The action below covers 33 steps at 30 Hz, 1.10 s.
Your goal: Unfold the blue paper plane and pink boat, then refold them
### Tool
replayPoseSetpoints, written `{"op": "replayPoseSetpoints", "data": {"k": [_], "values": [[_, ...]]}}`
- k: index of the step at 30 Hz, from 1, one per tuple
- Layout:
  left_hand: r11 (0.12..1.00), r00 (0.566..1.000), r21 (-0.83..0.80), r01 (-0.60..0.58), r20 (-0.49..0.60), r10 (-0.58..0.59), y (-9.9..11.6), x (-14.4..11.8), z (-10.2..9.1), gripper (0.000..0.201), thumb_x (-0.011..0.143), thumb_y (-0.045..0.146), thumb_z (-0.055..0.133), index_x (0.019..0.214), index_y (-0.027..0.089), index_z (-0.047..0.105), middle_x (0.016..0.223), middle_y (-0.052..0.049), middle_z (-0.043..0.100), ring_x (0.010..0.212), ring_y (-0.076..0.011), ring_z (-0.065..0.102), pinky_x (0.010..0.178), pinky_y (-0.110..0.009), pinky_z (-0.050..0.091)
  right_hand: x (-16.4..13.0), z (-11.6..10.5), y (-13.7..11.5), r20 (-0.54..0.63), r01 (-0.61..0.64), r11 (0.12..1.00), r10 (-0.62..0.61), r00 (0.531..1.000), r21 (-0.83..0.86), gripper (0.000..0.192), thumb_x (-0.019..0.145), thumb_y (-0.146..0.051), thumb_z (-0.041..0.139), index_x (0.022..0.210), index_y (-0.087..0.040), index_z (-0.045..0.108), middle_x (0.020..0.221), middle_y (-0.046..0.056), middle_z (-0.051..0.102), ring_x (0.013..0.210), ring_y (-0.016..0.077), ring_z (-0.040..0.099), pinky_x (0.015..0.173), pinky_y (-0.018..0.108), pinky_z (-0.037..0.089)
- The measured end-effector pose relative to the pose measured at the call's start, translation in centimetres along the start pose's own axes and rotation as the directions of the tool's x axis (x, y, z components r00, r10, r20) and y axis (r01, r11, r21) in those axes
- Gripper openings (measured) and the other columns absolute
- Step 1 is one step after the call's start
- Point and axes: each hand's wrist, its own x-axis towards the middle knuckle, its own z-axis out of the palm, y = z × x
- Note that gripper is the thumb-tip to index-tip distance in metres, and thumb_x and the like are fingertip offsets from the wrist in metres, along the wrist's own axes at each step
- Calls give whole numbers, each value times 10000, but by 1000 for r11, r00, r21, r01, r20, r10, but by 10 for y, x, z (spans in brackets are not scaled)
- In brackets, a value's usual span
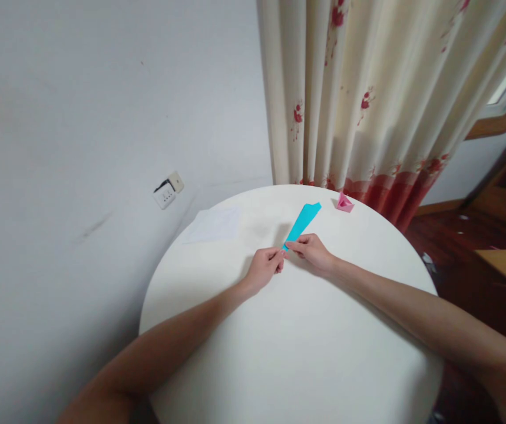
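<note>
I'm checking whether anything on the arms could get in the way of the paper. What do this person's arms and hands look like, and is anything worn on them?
Both forearms are bare right up to the bottom edge of the picture, with no sleeves in view. The left hand and right hand wear no gloves, and no watch, bracelet or ring can be seen. Fingernail detail is too small to tell.

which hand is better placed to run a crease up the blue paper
Probably the right hand: it lies alongside the blue paper, while the left hand only pinches its near tip.
</note>
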Motion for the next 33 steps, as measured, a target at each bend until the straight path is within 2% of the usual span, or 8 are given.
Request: {"op": "replayPoseSetpoints", "data": {"k": [8,13,15,18,23,27,33], "values": [[1000,1000,24,-14,-26,14,-1,-1,-3,389,839,504,609,755,133,690,527,21,535,478,-87,434,495,-233,323,14,-20,-10,-168,45,984,-16,986,174,472,599,-504,831,518,-200,479,494,-63,387,486,79,288,487,283,187],[999,997,-9,40,-62,-40,-1,-4,-5,357,822,473,618,724,135,675,534,13,555,488,-92,468,495,-227,336,22,-43,-17,-295,92,968,-20,955,232,456,562,-476,848,563,-197,488,550,-52,432,497,72,298,471,271,177],[998,993,-35,55,-103,-58,-1,-3,-6,344,823,467,611,726,141,661,543,16,554,497,-95,488,499,-225,349,22,-48,-19,-283,81,969,-12,959,233,462,558,-476,852,571,-199,482,551,-57,420,496,70,298,467,265,181],[998,988,-46,44,-149,-50,-1,0,-7,353,837,491,601,780,146,653,612,6,588,522,-98,521,505,-225,374,19,-43,-17,-219,43,979,1,976,198,467,579,-492,839,565,-203,472,530,-65,401,487,70,296,464,261,192],[995,995,-94,-23,-101,14,0,1,-5,407,815,515,680,1005,159,624,815,-29,664,641,-117,601,533,-219,425,11,-21,-9,-68,-28,998,24,997,-56,418,642,-477,773,512,-199,489,462,-53,431,447,72,318,457,265,210],[993,998,-109,-48,-52,43,-2,0,-1,467,744,446,781,1067,162,600,772,-2,644,670,-126,617,597,-231,480,5,-11,-4,-82,-62,971,44,996,-232,340,691,-398,699,481,-186,535,422,-27,483,420,83,367,447,260,249],[997,995,7,-79,-58,79,-7,2,0,455,691,349,825,1048,144,631,789,-22,670,707,-141,641,675,-263,524,-1,-4,-2,-61,-60,967,47,997,-248,294,728,-319,663,492,-183,552,430,-3,547,411,98,447,431,242,312]]}}
